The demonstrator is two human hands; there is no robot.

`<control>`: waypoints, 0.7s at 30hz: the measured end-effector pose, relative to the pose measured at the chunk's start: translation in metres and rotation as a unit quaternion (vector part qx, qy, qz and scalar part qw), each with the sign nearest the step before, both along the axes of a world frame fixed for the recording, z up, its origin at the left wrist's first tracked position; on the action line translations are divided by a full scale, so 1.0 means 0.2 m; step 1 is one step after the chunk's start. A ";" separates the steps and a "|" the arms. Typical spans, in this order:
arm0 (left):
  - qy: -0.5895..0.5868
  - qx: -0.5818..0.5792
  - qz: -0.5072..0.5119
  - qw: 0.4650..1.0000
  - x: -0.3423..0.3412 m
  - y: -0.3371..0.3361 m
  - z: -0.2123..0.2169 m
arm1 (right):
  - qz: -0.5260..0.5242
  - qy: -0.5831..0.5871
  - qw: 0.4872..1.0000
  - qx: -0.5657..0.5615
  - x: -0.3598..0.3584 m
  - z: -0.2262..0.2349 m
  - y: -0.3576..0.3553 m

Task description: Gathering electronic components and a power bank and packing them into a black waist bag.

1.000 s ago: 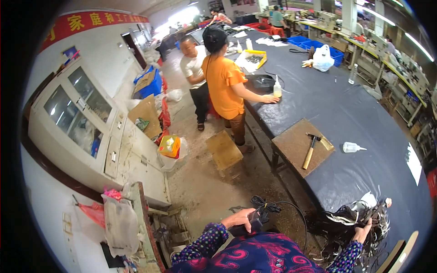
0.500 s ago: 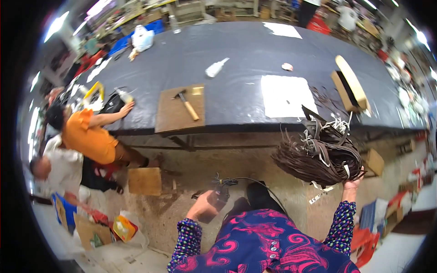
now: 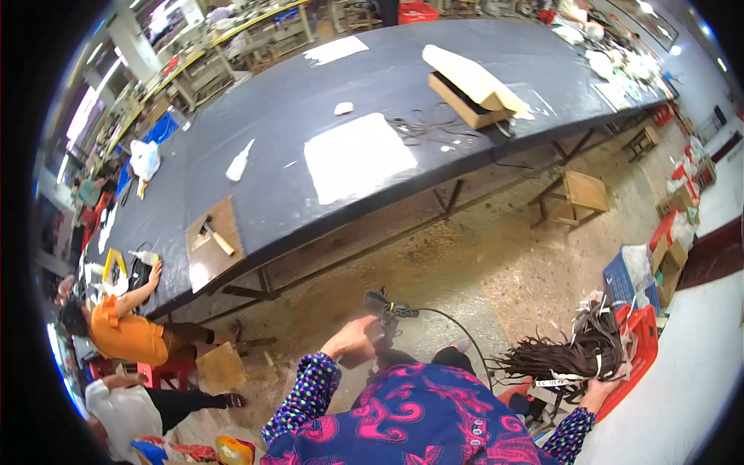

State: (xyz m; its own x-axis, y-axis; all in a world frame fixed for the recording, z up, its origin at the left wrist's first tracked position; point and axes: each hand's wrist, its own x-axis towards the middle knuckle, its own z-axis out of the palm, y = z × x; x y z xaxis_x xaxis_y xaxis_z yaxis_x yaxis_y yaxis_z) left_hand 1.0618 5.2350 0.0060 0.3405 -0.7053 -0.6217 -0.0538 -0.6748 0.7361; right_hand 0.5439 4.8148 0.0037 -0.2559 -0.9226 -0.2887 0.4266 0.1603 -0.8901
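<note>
Dark strips [image 3: 570, 353] at four o'clock are clamped in the fingers of the right hand [image 3: 601, 393], probably against scattering; at six, a corded device [image 3: 377, 335] is clamped by the left hand [image 3: 351, 339].

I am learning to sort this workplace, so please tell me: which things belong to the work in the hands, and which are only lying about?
In the work:
- bundle of dark strips, in the right hand
- dark object, blurred, in the left hand
- black cord beside it

Seemingly lying about, on the table:
- hammer on brown board
- large white sheet
- pale bottle
- long box
</note>
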 end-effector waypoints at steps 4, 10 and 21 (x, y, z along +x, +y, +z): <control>-0.033 0.000 -0.065 0.997 -0.12 -0.58 -0.04 | -0.058 -0.064 0.996 0.024 -0.47 -0.07 -0.17; 0.028 -0.080 -0.088 0.993 -0.39 -1.54 0.03 | -0.155 -0.101 0.981 0.060 -0.96 -0.14 -0.50; 0.080 -0.062 -0.178 0.979 -0.84 -3.26 -0.09 | -0.190 -0.163 0.960 0.127 -1.16 -0.07 -1.76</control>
State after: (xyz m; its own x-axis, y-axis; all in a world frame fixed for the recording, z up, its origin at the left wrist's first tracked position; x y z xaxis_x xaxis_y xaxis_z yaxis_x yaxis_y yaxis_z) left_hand 0.8936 4.5825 -0.0128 -0.0362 -0.8353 -0.5486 -0.1465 -0.5386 0.8297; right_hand 0.3120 4.4632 -0.0112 -0.4178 -0.6691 -0.6147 0.7468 0.1324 -0.6517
